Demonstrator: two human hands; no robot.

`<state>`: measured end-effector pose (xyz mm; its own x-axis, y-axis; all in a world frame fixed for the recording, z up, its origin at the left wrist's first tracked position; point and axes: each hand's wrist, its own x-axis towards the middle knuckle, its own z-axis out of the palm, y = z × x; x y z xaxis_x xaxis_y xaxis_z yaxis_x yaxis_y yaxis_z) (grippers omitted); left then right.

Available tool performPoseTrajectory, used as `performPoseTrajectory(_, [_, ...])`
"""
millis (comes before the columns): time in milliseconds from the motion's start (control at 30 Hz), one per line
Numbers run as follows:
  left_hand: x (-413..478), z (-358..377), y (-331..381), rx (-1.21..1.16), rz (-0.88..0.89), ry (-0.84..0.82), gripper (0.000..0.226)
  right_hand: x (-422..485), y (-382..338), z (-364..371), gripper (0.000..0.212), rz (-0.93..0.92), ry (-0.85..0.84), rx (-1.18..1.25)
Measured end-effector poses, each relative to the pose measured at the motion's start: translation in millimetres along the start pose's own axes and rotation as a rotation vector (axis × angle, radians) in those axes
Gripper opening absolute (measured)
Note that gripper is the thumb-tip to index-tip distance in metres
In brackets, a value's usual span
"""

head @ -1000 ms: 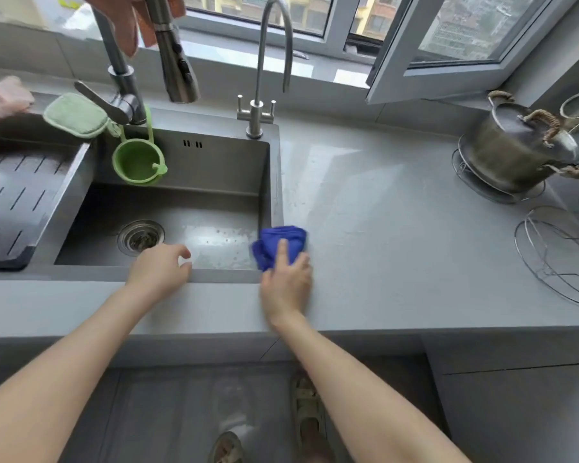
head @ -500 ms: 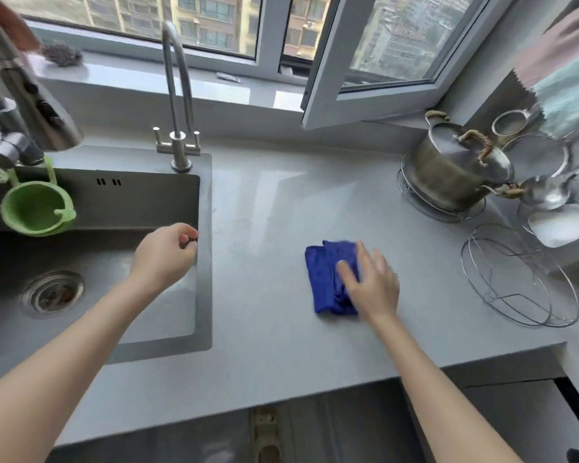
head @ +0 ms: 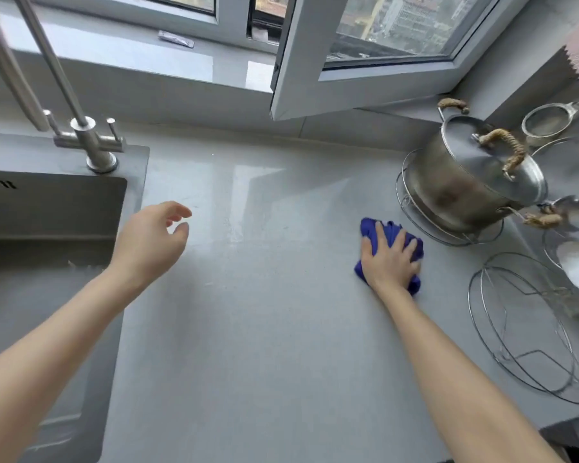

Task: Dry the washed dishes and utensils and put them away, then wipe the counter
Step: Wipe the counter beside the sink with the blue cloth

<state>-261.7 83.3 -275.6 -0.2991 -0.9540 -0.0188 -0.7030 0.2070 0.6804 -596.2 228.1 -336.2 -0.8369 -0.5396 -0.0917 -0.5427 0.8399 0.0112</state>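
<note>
A crumpled blue cloth [head: 370,231] lies on the grey counter [head: 264,329], just left of the steel pot. My right hand [head: 390,259] presses flat on it with fingers spread, covering most of the cloth. My left hand [head: 149,243] hovers above the counter beside the sink's right rim, fingers loosely curled and holding nothing. A faint streaky wet patch shows on the counter between the two hands.
The sink [head: 47,228] sits at the left with a steel tap [head: 84,138] behind it. A lidded steel pot [head: 465,182] on a wire stand is at the right. A round wire rack [head: 528,329], ladles and a strainer [head: 549,120] crowd the right edge. An open window sash [head: 301,61] overhangs the back.
My right hand slid the blue cloth rightward across the counter, from the sink's corner to beside the pot. My left hand left the sink rim and opened over the counter.
</note>
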Motion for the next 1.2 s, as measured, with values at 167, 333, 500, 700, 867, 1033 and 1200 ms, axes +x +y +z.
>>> performPoseTrajectory(167, [13, -6, -5, -0.003, -0.071, 0.109, 0.024, 30, -110, -8, 0.055, -0.219, 0.009, -0.014])
performPoseTrajectory(333, [15, -15, -11, 0.009, -0.183, 0.182, 0.024, -108, -160, 11, 0.057, -1.128, -0.057, 0.044])
performPoseTrajectory(500, [6, -41, -34, 0.092, -0.222, 0.160, 0.023, -28, -76, 11, 0.054, -0.998, 0.139, 0.071])
performPoseTrajectory(700, [-5, -77, -73, 0.104, -0.310, 0.236, 0.023, 65, -142, -16, 0.064, -0.102, -0.035, 0.069])
performPoseTrajectory(867, [-4, -79, -95, 0.086, -0.374, 0.280, 0.022, -39, -260, 1, 0.058, -0.861, -0.025, 0.027])
performPoseTrajectory(1033, [-8, -79, -106, 0.057, -0.433, 0.278, 0.022, -156, -175, 13, 0.051, -1.689, -0.115, 0.083])
performPoseTrajectory(1200, [-18, -93, -124, 0.075, -0.457, 0.292, 0.022, -37, -266, 4, 0.050, -1.555, 0.059, 0.083])
